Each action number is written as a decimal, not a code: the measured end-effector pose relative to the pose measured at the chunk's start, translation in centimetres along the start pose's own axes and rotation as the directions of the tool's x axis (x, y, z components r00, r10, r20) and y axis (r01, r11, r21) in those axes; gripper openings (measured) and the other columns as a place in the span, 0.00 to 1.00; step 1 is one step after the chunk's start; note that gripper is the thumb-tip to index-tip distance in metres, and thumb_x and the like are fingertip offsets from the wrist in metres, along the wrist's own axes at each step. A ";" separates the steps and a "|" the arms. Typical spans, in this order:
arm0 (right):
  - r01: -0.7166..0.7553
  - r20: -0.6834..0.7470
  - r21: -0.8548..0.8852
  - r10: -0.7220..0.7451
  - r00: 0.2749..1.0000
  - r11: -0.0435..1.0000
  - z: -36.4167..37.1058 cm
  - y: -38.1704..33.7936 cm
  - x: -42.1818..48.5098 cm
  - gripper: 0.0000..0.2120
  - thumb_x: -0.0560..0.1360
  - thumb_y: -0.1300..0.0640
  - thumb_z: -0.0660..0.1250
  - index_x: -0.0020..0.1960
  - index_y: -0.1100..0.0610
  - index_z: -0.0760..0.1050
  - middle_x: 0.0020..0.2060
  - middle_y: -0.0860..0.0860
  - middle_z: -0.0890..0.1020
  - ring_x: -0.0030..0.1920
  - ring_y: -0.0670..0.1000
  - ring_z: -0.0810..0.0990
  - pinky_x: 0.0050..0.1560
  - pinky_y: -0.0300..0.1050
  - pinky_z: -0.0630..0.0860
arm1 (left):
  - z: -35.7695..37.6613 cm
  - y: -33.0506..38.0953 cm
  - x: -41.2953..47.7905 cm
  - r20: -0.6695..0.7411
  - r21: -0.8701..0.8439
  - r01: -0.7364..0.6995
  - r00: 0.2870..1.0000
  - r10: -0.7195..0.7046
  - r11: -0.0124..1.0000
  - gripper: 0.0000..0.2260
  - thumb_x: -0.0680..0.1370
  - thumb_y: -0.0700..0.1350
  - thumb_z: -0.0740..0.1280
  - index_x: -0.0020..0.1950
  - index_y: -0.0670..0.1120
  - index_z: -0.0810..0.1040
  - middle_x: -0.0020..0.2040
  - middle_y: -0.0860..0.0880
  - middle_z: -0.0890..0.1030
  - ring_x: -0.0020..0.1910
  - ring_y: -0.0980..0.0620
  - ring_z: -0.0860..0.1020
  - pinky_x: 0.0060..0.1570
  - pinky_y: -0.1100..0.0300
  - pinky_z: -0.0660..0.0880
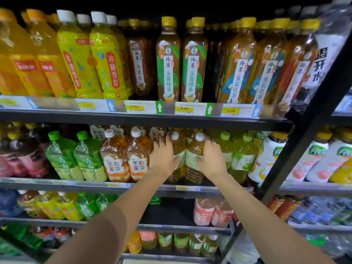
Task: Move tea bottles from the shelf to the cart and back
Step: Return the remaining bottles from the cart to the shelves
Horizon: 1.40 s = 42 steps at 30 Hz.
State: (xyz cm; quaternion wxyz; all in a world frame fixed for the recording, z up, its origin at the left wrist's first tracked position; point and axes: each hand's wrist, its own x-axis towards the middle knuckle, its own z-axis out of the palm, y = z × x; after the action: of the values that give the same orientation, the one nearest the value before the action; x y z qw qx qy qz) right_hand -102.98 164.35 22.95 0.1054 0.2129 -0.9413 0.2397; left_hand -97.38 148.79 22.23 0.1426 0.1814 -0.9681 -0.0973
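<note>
Middle shelf (91, 184), left to right. Two green-capped bottles (62, 155) stand at the left, next to two white-capped bottles with orange labels (114, 159).

Just right of these, the left hand (162, 158) reaches in and grips the left tea bottle (179, 146). Its fingers (162, 142) are curled round the bottle's left side and the thumb lies across the front label.

The right tea bottle (194, 149) stands touching the left one. Both are upright at the front edge of the middle shelf, each with a white cap and amber-green liquid.

The right hand (211, 161) grips the right tea bottle in mirror fashion, with fingers round its right side and the thumb on the label. Both bare forearms extend from the bottom of the view.

Further right stand pale green bottles (242, 157), then white bottles (268, 159). A black slanted post (304, 119) marks the end of this shelf bay.

Upper shelf (133, 119), left to right: orange and yellow bottles (106, 60), then gold-capped tea bottles (168, 61). Price tags (183, 109) run along the front rail.
</note>
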 end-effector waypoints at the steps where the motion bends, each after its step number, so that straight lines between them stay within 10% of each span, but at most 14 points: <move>1: -0.004 -0.007 -0.013 0.004 1.000 1.000 0.2 0.0 0.1 0.33 0.75 0.56 0.73 0.75 0.58 0.62 0.65 0.56 0.74 0.68 0.55 0.70 0.65 0.49 0.73 | 0.2 -0.1 0.1 -0.004 -0.004 0.006 1.000 -0.006 1.000 0.38 0.80 0.57 0.66 0.81 0.43 0.50 0.77 0.40 0.62 0.75 0.39 0.62 0.65 0.49 0.73; 12: -0.036 -0.045 -0.090 0.032 0.998 0.995 1.0 0.0 0.9 0.41 0.74 0.60 0.74 0.79 0.53 0.55 0.67 0.55 0.73 0.68 0.58 0.71 0.59 0.51 0.76 | 0.1 -2.6 1.9 0.099 -0.188 -0.133 0.983 0.153 0.973 0.40 0.78 0.42 0.71 0.81 0.44 0.48 0.73 0.39 0.68 0.71 0.38 0.70 0.69 0.48 0.70; 27: 0.011 0.050 0.002 -0.011 0.999 1.000 1.0 0.7 2.4 0.44 0.72 0.64 0.75 0.78 0.50 0.54 0.64 0.57 0.77 0.62 0.60 0.79 0.60 0.54 0.79 | 0.6 -3.7 3.2 0.039 -0.331 -0.159 0.983 0.182 0.930 0.39 0.74 0.46 0.76 0.78 0.51 0.58 0.68 0.45 0.76 0.64 0.42 0.78 0.61 0.47 0.77; 42: 0.003 0.074 0.085 -0.009 0.997 0.996 1.1 0.5 1.8 0.45 0.74 0.63 0.74 0.80 0.48 0.50 0.73 0.55 0.69 0.68 0.58 0.75 0.65 0.53 0.76 | 0.6 -3.0 2.0 0.004 -0.197 -0.181 0.983 0.185 0.964 0.41 0.77 0.48 0.72 0.81 0.54 0.47 0.78 0.43 0.61 0.70 0.40 0.72 0.65 0.48 0.75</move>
State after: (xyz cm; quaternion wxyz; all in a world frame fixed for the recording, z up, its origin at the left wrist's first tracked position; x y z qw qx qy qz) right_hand -104.91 163.61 22.37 0.0618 0.2288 -0.9330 0.2710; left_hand -98.41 145.39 21.39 0.1573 0.0753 -0.9680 -0.1804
